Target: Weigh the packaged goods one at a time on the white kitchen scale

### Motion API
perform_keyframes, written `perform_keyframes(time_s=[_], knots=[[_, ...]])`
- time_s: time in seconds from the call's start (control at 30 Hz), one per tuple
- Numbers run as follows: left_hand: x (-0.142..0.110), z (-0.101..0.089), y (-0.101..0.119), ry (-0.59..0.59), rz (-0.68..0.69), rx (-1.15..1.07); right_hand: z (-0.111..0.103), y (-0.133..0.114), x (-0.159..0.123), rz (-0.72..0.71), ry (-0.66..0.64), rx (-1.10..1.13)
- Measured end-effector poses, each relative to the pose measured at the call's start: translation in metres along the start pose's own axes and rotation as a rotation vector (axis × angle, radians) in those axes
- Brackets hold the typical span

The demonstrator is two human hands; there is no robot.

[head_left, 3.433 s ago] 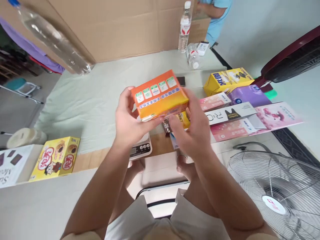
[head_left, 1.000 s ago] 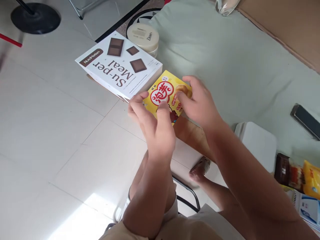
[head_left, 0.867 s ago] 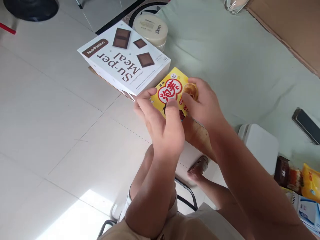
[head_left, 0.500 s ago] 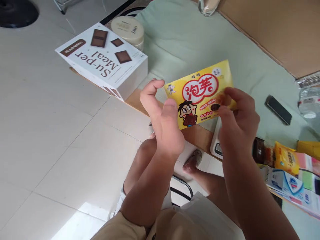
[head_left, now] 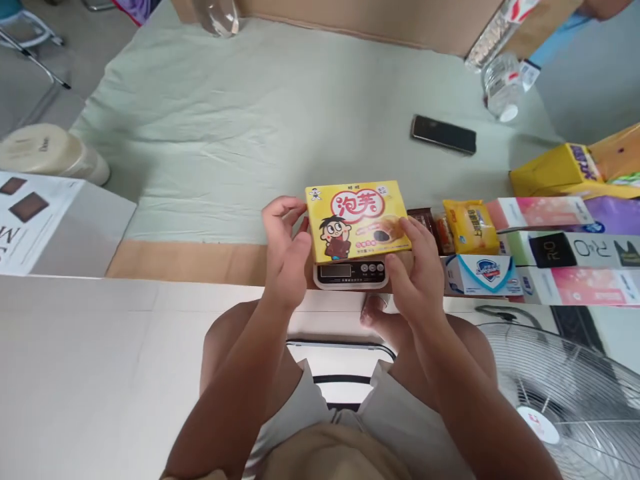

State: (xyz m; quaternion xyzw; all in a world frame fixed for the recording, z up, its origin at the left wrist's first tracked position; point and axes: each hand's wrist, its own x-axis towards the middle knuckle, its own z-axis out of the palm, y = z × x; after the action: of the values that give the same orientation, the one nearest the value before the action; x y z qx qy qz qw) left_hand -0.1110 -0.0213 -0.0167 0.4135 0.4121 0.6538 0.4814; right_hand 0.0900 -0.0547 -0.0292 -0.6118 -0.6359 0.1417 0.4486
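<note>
A yellow cream puff box [head_left: 357, 221] with red lettering and a cartoon child lies face up over a small white kitchen scale [head_left: 350, 276]. Only the front of the scale, with its display and buttons, shows below it; I cannot tell whether the box rests on it. My left hand [head_left: 287, 253] is at the box's left edge, fingers bent and thumb tip against the side. At the lower right corner my right hand [head_left: 417, 267] grips the box, fingers on the right edge and thumb by the front edge.
A white box [head_left: 70, 227] and a Dove tub [head_left: 50, 153] stand at left. A phone [head_left: 444, 135] and a plastic bottle [head_left: 501, 87] lie farther back. Several packages, including a soap box [head_left: 483, 275], line the right. A fan [head_left: 560, 407] stands below the table's edge.
The view has swung right to face the table. The yellow box has gone from being held up, tilted, to lying level over the scale. My left thumb has left its printed face.
</note>
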Motion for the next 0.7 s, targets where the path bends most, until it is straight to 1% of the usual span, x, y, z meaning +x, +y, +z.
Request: perform_keyframes(time_s=[0.07, 0.13, 0.17, 0.23, 0.3, 0.37, 0.43, 0.57, 0.63, 0.7], knots=[[0.002, -0.001, -0.003, 0.047, -0.052, 0.091, -0.003, 0.006, -0.005, -0.004, -0.025, 0.024], [0.003, 0.0, -0.004, 0.125, -0.12, 0.165, -0.004, 0.012, -0.009, -0.007, -0.038, 0.071], [0.003, 0.002, -0.003, 0.158, -0.161, 0.176, -0.004, 0.015, -0.01, 0.004, -0.047, 0.109], [0.003, 0.007, -0.001, 0.178, -0.261, 0.143, -0.004, 0.019, -0.011, 0.053, -0.081, 0.194], [0.003, 0.013, 0.0, 0.16, -0.341, 0.092, -0.003, 0.022, -0.011, 0.112, -0.128, 0.266], [0.004, 0.016, 0.001, 0.129, -0.372, 0.079, -0.002, 0.023, -0.01, 0.15, -0.157, 0.319], [0.005, 0.016, 0.0, 0.084, -0.367, 0.082, -0.001, 0.023, -0.01, 0.163, -0.164, 0.37], [0.007, 0.013, -0.001, -0.043, -0.362, 0.073, 0.0, 0.025, -0.012, 0.143, -0.169, 0.492], [0.006, 0.013, 0.0, -0.058, -0.352, 0.071, 0.001, 0.027, -0.013, 0.151, -0.18, 0.516], [0.005, 0.014, 0.0, -0.043, -0.368, 0.083, 0.002, 0.029, -0.014, 0.175, -0.174, 0.522]])
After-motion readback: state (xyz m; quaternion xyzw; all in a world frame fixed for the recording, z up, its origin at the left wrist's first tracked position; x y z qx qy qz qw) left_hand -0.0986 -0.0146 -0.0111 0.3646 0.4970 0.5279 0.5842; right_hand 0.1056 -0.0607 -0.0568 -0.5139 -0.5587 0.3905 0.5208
